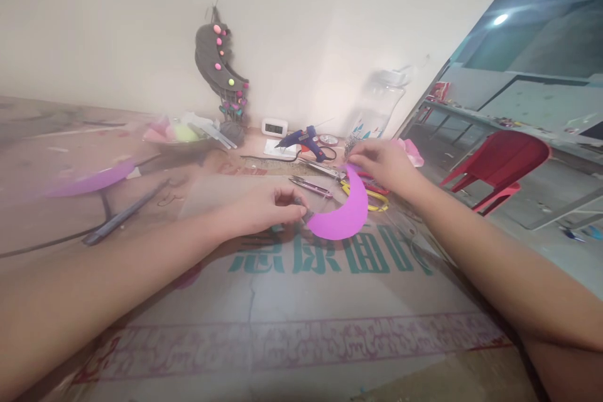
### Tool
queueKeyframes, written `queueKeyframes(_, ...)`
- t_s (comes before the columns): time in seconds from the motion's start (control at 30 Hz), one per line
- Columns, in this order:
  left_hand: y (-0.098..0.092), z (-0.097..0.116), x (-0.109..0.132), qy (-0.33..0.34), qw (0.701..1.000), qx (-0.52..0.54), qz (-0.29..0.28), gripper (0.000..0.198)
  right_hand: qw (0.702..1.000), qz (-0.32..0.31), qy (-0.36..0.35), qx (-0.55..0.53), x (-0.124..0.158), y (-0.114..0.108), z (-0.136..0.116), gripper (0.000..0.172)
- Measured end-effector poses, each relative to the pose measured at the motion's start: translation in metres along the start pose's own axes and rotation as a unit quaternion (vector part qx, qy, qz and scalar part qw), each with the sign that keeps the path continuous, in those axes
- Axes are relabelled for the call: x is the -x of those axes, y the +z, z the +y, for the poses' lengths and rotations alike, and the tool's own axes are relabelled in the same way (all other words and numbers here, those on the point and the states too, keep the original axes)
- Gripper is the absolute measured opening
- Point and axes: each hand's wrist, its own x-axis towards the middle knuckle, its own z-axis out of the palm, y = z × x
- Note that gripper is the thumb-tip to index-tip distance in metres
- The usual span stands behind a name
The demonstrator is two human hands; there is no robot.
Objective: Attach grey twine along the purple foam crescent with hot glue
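The bench (pixel 151 208) spreads beneath the left grip (pixel 279 206) and right grip (pixel 378 161). Between them curves a purple crescent (pixel 346 218), left fingers pinched closed at its lower end, right fingers at its upper. Beyond lies a blue glue gun (pixel 304 139).

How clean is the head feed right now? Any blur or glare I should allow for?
Head view: the left side smears, blurring the purple piece there; the held crescent is sharper; the bottle is blurred; the bright lamp glares at upper right.
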Motion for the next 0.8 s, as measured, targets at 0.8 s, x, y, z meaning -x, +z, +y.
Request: queueKeyframes(0.8,-0.003,0.002,-0.002,0.01,0.996,-0.01,0.085,0.026,0.916,-0.156,0.101,-0.357,0.048,0.047,-0.044,0.021)
